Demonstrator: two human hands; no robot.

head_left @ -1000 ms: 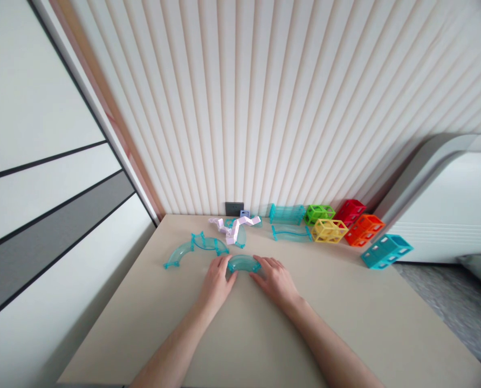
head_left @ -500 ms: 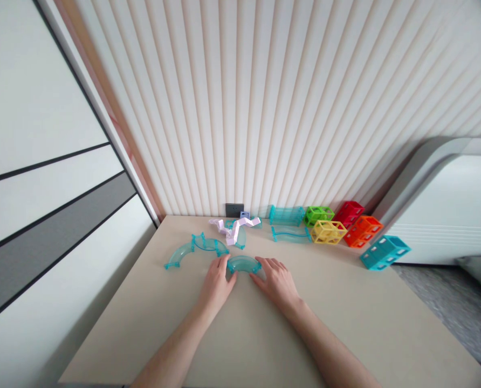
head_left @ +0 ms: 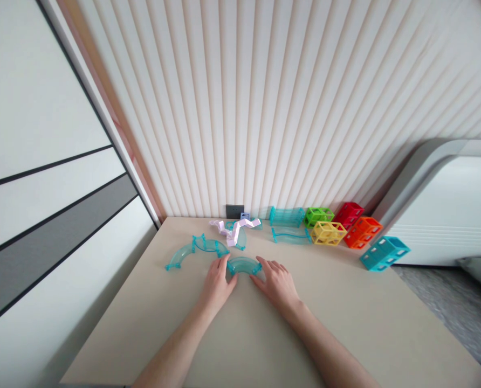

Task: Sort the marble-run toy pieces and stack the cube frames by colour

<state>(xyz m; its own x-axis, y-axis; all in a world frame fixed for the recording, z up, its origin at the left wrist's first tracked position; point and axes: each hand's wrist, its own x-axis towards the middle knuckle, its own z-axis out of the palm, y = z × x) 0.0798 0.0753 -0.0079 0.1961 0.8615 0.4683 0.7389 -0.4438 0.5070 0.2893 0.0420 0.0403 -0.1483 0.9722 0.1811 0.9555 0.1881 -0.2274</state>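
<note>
A curved, see-through teal track piece point(head_left: 244, 264) lies on the table between my two hands, its bend facing away from me. My left hand point(head_left: 217, 281) grips its left end between thumb and fingers. At the right end, my right hand point(head_left: 276, 281) holds it the same way. Beyond my left hand, more teal track pieces point(head_left: 205, 246) sit joined in a wavy line. A pale purple zigzag piece point(head_left: 234, 231) rests behind, over other teal parts.
Along the back right are teal straight pieces point(head_left: 287, 216), a green block frame point(head_left: 318, 216), a yellow one point(head_left: 328, 233), a red one point(head_left: 349, 215), an orange one point(head_left: 363, 232) and a teal one point(head_left: 385, 253). A black socket point(head_left: 234, 211) is on the ribbed wall behind the table point(head_left: 240, 334).
</note>
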